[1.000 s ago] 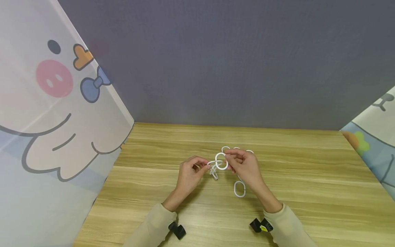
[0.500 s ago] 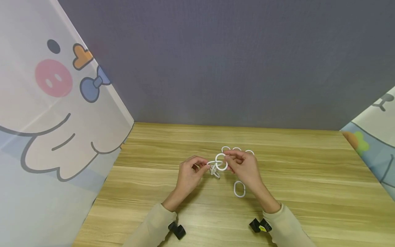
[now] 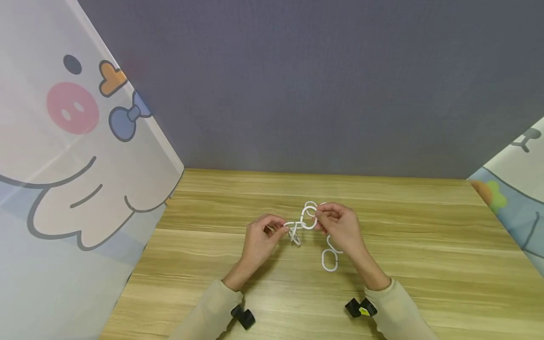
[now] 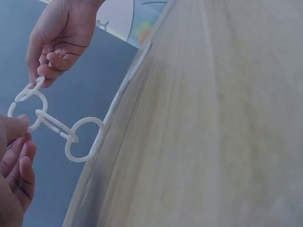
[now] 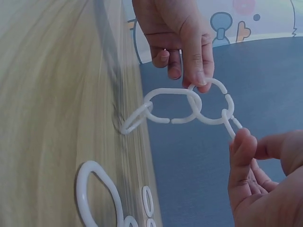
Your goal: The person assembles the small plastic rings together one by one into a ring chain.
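Note:
Between finger and thumb my left hand [image 3: 264, 236] pinches a white oval chain link [image 5: 214, 120], which has a small gap in its side. A second link [image 5: 173, 90] hooks through it, and a third link [image 5: 135, 118] hangs from that one, low near the tabletop. My right hand [image 3: 342, 226] pinches another white link [image 3: 309, 217] by its far end. In the right wrist view this link passes through the one in my left hand, so both hands hold one short joined chain above the table. My right fingertips [image 5: 244, 139] hide part of their link.
Several loose white links lie on the wooden table [image 3: 212, 198], such as one link [image 3: 329, 260] below my right wrist and another [image 3: 310, 204] behind my right hand. A grey panel [image 3: 297, 85] stands at the back. Cartoon-printed walls [image 3: 85, 156] flank the sides.
My right hand has shifted slightly right and away from me with its link, which now sits farther from the left fingers. The left hand has stayed nearly still, its hanging links swaying a little.

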Demonstrator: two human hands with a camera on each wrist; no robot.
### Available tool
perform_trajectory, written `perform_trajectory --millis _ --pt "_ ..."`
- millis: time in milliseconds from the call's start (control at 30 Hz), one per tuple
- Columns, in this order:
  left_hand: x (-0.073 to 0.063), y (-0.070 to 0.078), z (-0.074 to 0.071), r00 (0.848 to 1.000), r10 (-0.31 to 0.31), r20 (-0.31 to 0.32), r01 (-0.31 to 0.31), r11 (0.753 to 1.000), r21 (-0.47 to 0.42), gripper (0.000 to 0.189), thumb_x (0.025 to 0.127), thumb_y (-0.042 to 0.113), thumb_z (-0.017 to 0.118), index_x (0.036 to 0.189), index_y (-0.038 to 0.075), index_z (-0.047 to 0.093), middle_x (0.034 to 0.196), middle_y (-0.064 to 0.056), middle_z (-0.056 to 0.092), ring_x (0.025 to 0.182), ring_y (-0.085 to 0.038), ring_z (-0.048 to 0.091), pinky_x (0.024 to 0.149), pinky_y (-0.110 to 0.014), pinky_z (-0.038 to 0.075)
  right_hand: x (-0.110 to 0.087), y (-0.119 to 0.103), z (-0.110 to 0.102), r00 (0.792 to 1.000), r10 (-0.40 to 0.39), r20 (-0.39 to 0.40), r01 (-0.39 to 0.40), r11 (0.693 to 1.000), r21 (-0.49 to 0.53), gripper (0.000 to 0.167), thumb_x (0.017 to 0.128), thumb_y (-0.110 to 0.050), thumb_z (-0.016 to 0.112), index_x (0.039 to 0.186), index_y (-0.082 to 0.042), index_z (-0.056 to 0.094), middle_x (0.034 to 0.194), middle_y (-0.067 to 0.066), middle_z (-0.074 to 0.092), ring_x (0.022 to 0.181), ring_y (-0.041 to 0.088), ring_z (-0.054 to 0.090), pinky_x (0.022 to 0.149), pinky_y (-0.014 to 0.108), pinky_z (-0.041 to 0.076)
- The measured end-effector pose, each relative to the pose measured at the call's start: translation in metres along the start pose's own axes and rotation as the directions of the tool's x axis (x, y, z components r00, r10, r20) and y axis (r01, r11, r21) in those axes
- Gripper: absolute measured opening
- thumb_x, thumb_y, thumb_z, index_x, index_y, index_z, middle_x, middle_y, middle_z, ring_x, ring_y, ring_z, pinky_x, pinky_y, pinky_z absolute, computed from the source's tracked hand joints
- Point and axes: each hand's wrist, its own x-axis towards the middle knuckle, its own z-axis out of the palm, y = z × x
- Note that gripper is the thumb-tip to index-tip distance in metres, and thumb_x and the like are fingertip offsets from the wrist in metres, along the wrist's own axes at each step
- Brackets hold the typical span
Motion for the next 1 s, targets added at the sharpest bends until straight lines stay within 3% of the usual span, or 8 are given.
perform_trajectory --millis 300,567,1000 --pt "-0.0008 -0.0016 -0.0003 0.992 0.029 0.121 -0.034 0.998 0.043 0.011 0.093 0.007 0.090 0.101 0.010 0.082 0.096 0.000 0.077 0.085 -0.011 0.071 0.067 -0.024 0.056 -0.0023 -0.0027 0.0014 0.999 0.013 0.037 -0.015 0.998 0.069 0.013 0.106 0.001 0.067 0.111 0.013 0.065 0.084 0.004 0.077 0.069 0.010 0.073 0.057 0.022 0.055" --pt "-0.0019 -0.0026 0.0002 0.991 0.019 0.132 -0.026 0.998 0.050 0.010 0.094 0.006 0.088 0.100 0.010 0.082 0.098 0.001 0.077 0.086 -0.011 0.070 0.068 -0.024 0.056 -0.0025 -0.0015 0.0024 0.998 0.010 0.055 -0.012 0.999 0.041 0.016 0.107 -0.004 0.070 0.111 0.011 0.068 0.082 0.005 0.066 0.071 0.017 0.063 0.058 0.022 0.050" --pt "-0.0019 0.0008 -0.0002 0.986 -0.006 0.166 -0.003 0.999 0.050 0.011 0.096 0.010 0.088 0.104 0.010 0.081 0.100 0.000 0.077 0.087 -0.012 0.070 0.069 -0.024 0.056 -0.0021 0.0040 0.0040 0.995 -0.012 0.101 0.008 0.999 0.040 0.005 0.099 0.008 0.068 0.104 0.009 0.065 0.083 0.006 0.067 0.064 0.011 0.062 0.056 0.020 0.047"
